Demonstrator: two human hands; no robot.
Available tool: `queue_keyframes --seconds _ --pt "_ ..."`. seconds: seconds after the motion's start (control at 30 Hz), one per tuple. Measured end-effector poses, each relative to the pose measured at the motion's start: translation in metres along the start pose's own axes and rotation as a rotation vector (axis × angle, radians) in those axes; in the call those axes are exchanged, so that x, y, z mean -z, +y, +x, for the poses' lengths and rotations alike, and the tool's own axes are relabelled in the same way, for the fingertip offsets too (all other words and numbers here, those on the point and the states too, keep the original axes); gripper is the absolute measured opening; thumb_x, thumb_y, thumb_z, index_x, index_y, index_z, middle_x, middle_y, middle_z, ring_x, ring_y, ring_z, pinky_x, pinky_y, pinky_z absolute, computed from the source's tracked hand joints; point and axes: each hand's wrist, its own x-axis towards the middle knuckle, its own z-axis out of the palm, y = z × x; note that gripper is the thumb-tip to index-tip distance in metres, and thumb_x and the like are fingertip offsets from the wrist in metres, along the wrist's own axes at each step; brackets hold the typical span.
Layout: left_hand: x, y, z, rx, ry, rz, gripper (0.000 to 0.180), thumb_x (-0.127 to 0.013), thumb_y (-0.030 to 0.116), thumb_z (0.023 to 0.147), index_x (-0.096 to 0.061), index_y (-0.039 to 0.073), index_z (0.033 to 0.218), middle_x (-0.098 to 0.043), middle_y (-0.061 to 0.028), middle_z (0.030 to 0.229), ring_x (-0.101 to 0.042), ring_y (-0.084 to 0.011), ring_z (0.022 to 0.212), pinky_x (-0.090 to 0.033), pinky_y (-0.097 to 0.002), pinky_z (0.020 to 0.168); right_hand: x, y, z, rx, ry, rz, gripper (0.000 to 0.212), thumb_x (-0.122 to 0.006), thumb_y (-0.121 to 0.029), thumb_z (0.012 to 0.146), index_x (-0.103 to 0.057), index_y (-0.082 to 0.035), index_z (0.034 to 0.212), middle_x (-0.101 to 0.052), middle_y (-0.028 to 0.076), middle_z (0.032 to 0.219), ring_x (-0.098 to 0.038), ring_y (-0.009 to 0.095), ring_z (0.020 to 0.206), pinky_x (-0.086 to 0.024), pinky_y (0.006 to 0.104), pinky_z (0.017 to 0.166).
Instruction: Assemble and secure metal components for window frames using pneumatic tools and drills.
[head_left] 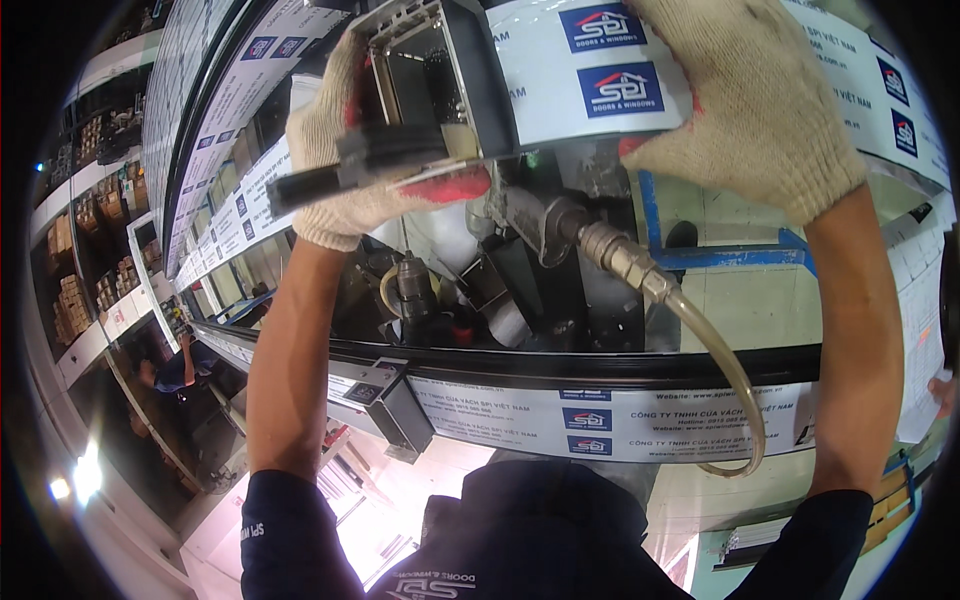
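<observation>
Both my hands wear cream knit gloves with red palms. Between them is a short hollow metal profile, dark inside and partly covered with printed white film. My left hand is closed around its open left end, thumb along the lower edge. A dark strip, blurred, sticks out across that glove. My right hand clasps the profile's right side, fingers over the film. Just below hang an air-tool fitting with a clear hose and a drill, bit pointing up.
A film-covered frame bar with a black edge crosses in front of me, a small metal block on it. Blue stand legs show beneath. Paper sheets hang at right. Stocked shelves and another person are at left.
</observation>
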Motion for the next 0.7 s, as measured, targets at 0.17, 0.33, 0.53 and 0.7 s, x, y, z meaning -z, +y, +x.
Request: queue_keyframes --seconds 0.17,0.33,0.53,0.7 --pt "-0.004 0.015 0.007 0.111 0.055 -0.084 0.138 -0.102 0.065 0.058 -0.042 0.003 0.166 -0.076 -0.0185 0.131 -0.079 -0.029 0.113 -0.063 -0.0453 0.106 0.0 0.002 -0.002 0.069 0.042 -0.001 0.085 -0.09 -0.049 0.075 -0.066 0.01 0.131 -0.059 0.016 0.114 -0.061 0.031 0.112 -0.052 0.0433 0.102" --pt "-0.004 0.017 0.007 0.216 0.058 0.011 0.131 -0.1 0.062 0.061 -0.045 0.005 0.165 -0.076 -0.0187 0.131 -0.079 -0.0295 0.114 -0.063 -0.0438 0.104 0.003 0.006 -0.002 0.114 0.035 -0.059 0.069 -0.083 -0.038 0.084 -0.067 0.009 0.132 -0.066 0.019 0.119 -0.065 0.03 0.107 -0.055 0.0417 0.1" --pt "-0.002 0.015 0.003 0.26 0.083 0.093 0.12 -0.097 0.056 0.065 -0.049 0.008 0.164 -0.076 -0.019 0.132 -0.079 -0.0302 0.114 -0.063 -0.0416 0.102 -0.012 0.014 -0.003 0.088 0.101 0.005 0.097 -0.098 -0.036 0.06 -0.064 -0.004 0.145 -0.064 0.017 0.134 -0.061 0.036 0.126 -0.05 0.0474 0.111" --pt "-0.004 0.031 0.013 0.264 0.088 0.218 0.116 -0.096 0.055 0.064 -0.054 0.004 0.159 -0.077 -0.0198 0.131 -0.079 -0.0317 0.115 -0.061 -0.0406 0.103 -0.011 0.013 -0.005 0.052 0.129 0.019 0.111 -0.102 -0.021 0.046 -0.063 -0.012 0.15 -0.063 0.016 0.139 -0.06 0.038 0.131 -0.049 0.0498 0.114"
